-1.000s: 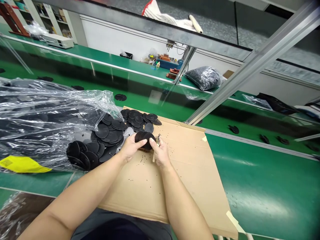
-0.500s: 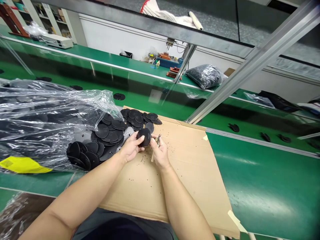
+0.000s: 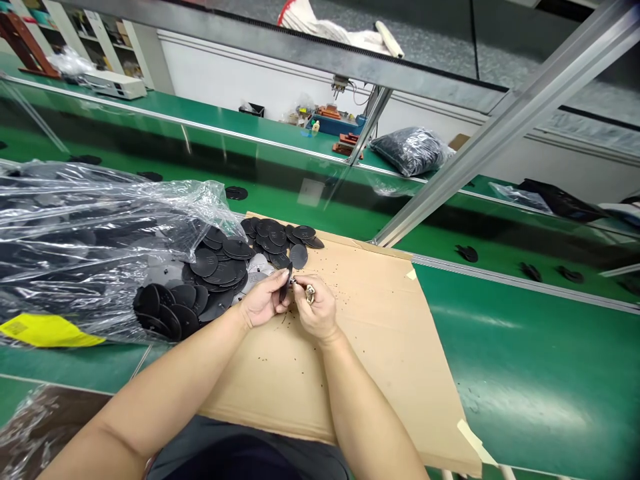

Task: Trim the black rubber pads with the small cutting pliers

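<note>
Between the thumb and fingers of my left hand [image 3: 264,300] is a round black plastic disc [image 3: 287,283], turned nearly edge-on. My right hand [image 3: 317,308] is closed around small metal nippers [image 3: 309,293]; their tip meets the disc's right face, and the handles are mostly hidden in the palm. Both hands are over a cardboard sheet [image 3: 390,347] sprinkled with tiny black bits. Left of my hands lies a heap of similar black discs [image 3: 220,270], spilling from a clear plastic bag [image 3: 100,213]. A smaller pile of discs [image 3: 273,235] sits at the cardboard's far edge.
A slanted metal post [image 3: 450,153] rises beyond the cardboard on the right. The green belt [image 3: 240,173] behind carries scattered black parts. Overhead, a shelf [image 3: 425,73] holds a white glove [image 3: 325,27]. A yellow label [image 3: 50,330] lies on the bag.
My left hand has turned the disc from face-up to nearly edge-on. My right hand has rotated and brought the nippers' tip in against the disc.
</note>
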`<state>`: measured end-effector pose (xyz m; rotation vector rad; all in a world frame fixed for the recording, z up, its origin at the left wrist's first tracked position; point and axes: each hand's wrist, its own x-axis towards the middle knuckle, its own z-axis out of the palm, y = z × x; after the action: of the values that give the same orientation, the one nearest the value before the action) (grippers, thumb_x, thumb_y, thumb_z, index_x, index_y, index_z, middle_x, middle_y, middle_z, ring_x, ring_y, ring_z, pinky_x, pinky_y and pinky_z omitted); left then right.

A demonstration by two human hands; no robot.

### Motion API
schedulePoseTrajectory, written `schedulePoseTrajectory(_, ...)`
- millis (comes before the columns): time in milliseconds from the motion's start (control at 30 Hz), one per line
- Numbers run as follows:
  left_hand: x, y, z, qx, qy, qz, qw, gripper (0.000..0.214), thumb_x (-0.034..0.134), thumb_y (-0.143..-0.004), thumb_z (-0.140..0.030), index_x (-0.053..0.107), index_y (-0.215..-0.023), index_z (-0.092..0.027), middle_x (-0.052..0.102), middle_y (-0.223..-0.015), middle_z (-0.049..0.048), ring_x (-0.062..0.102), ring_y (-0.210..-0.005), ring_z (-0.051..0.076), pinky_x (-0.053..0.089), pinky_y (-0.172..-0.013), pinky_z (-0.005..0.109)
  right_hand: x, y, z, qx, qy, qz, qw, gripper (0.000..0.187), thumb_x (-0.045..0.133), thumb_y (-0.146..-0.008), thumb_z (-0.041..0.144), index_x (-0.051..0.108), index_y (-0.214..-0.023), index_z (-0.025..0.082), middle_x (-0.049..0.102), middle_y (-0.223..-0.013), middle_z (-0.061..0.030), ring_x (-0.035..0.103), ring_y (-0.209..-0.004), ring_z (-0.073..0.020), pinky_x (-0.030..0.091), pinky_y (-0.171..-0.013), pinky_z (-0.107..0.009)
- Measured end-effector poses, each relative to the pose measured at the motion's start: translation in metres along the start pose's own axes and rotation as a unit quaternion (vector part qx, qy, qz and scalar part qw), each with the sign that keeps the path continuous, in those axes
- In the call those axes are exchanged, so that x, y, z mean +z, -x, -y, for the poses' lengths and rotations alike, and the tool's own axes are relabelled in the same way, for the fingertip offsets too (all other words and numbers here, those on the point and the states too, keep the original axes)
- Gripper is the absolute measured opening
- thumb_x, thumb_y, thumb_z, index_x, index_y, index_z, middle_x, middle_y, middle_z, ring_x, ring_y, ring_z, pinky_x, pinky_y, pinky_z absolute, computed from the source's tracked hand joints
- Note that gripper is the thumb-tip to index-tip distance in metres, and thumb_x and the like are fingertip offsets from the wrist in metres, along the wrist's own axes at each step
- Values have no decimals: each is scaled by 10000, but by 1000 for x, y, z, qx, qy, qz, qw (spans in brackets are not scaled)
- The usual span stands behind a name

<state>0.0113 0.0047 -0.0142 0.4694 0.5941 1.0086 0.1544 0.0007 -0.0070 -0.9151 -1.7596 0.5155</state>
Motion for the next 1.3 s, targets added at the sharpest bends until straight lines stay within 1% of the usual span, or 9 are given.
schedulePoseTrajectory(300, -3, -1, 3, -2, 11, 9, 1000, 447, 780, -680, -399, 603, -1024, -176, 478, -653, -43, 400, -441, 31, 209, -359, 135, -6, -4, 4, -76, 55, 29, 995, 138, 520, -884, 203, 644, -940, 221, 675, -842, -64, 607, -799, -203, 497, -764, -372)
schedulePoseTrajectory(400, -1, -2, 3, 12, 10, -4, 1000, 472, 783, -675, -402, 594, -1042, -173, 489, -651, -41, 415, -452, 39, 246, -372, 146, -3, -2, 2, -59, 25, 19, 998, 120, 539, -877, 205, 644, -934, 216, 663, -843, -58, 602, -806, -197, 490, -779, -364)
schedulePoseTrajectory(533, 5, -4, 3, 71, -18, -45, 996, 525, 832, -605, -297, 582, -1051, -179, 578, -764, -12, 512, -548, 67, 358, -440, 177, 4, 1, -10, 51, -71, -88, 992, 135, 577, -866, 273, 628, -957, 188, 638, -865, -57, 596, -776, -181, 487, -741, -333)
schedulePoseTrajectory(767, 22, -16, -4, 138, -139, -166, 967, 525, 817, -539, -230, 601, -1015, -185, 649, -895, 13, 582, -691, 116, 366, -500, 193, 0, -7, -44, 204, -112, -289, 929, 273, 580, -841, 431, 619, -856, 161, 583, -717, -10, 524, -628, -145, 451, -646, -290)
schedulePoseTrajectory(900, 36, -55, -32, 226, -308, -203, 902, 403, 756, -601, -253, 648, -982, -177, 654, -849, 25, 589, -715, 149, 442, -607, 253, -3, -10, -45, 209, -115, -295, 925, 266, 573, -832, 435, 616, -843, 172, 596, -720, -4, 527, -630, -141, 449, -648, -278)
schedulePoseTrajectory(1000, 45, -100, -65, 334, -458, -226, 792, 302, 712, -648, -200, 685, -948, -178, 649, -959, 64, 599, -898, 207, 461, -838, 338, -3, -11, -41, 211, -119, -284, 928, 253, 585, -816, 424, 610, -846, 174, 605, -721, -7, 541, -644, -143, 459, -668, -278)
schedulePoseTrajectory(1100, 55, -140, -91, 352, -567, -228, 709, 373, 715, -632, -135, 688, -1003, -157, 578, -1117, 115, 588, -940, 220, 442, -903, 351, -4, -12, -38, 216, -125, -278, 928, 235, 587, -805, 411, 603, -832, 178, 607, -716, -9, 555, -654, -146, 465, -681, -280)
schedulePoseTrajectory(1200, 62, -158, -97, 324, -609, -216, 691, 525, 745, -621, -168, 637, -1134, -142, 519, -1224, 149, 586, -938, 214, 457, -876, 344, -6, -13, -38, 214, -123, -278, 928, 220, 582, -807, 399, 597, -828, 180, 605, -714, -7, 558, -657, -147, 465, -687, -281)
schedulePoseTrajectory(1300, 66, -148, -89, 319, -583, -198, 720, 494, 725, -670, -243, 616, -1141, -141, 570, -1175, 139, 590, -915, 196, 467, -842, 332, -7, -12, -39, 208, -116, -275, 931, 214, 578, -813, 395, 599, -832, 182, 603, -709, -6, 554, -655, -147, 464, -687, -279)
